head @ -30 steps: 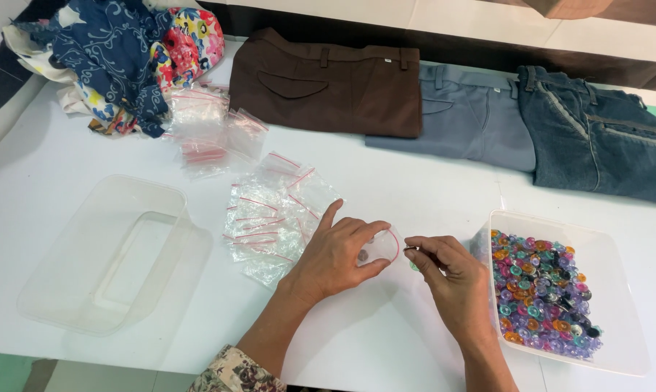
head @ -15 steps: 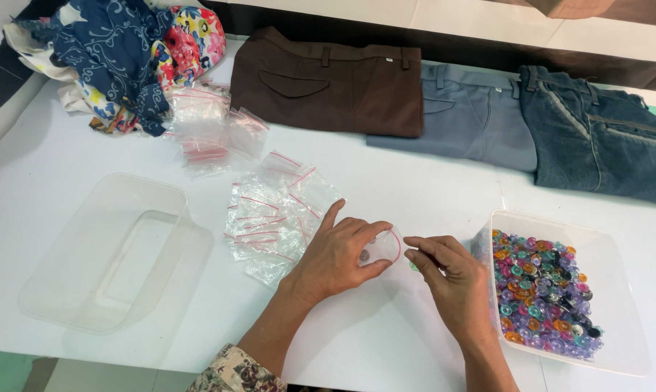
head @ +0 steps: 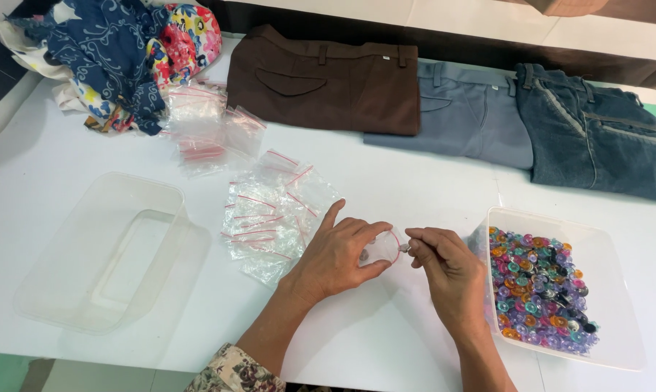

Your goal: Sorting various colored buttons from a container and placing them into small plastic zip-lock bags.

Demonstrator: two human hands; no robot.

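- Currently our left hand [head: 339, 255] holds a small clear zip bag [head: 383, 247] open.
- Our right hand [head: 448, 268] pinches a tiny bead [head: 403, 247] at its mouth.
- Glossy round beads fill the clear tub [head: 618, 348] by the table's right edge.

Three trousers [head: 480, 120], two tubs [head: 560, 290] (both clear)

Head view, steeply downward, close over table [head: 429, 189]

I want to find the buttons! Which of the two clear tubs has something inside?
The clear tub on the right, beside the right hand, holds colourful buttons. The clear tub on the left looks empty.
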